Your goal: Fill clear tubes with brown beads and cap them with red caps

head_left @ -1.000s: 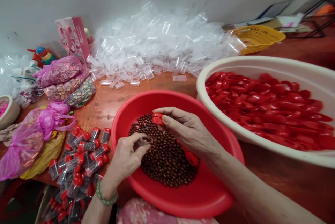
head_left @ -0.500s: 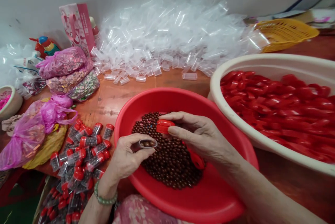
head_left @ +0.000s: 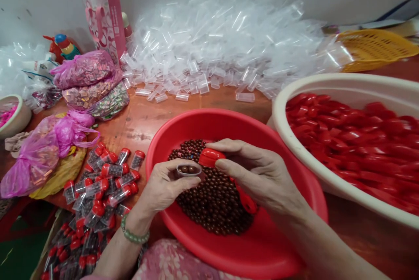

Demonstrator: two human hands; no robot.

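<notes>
My left hand [head_left: 165, 186] is closed around a clear plastic tube [head_left: 189, 170], its oval mouth facing me with brown balls showing inside. Between thumb and fingers of my right hand [head_left: 258, 168] is a red cap [head_left: 211, 157], held just right of the tube's mouth and apart from it. Both hands are over a red basin [head_left: 278, 245] with a heap of small dark brown balls [head_left: 212, 210]. A red piece [head_left: 247, 201], perhaps a scoop, lies among the balls, partly hidden by my right hand.
Filled tubes with red caps [head_left: 111, 171] pile up on the left. A white tub [head_left: 281, 114] of red caps stands right. Clear tubes [head_left: 222, 48] are heaped at the back, beside a yellow basket [head_left: 376, 48]. Pink plastic bags [head_left: 32, 157] lie far left.
The tube's mouth has tipped up slightly toward me. The red cap remains close to it in my right hand. The whole view has shifted a little.
</notes>
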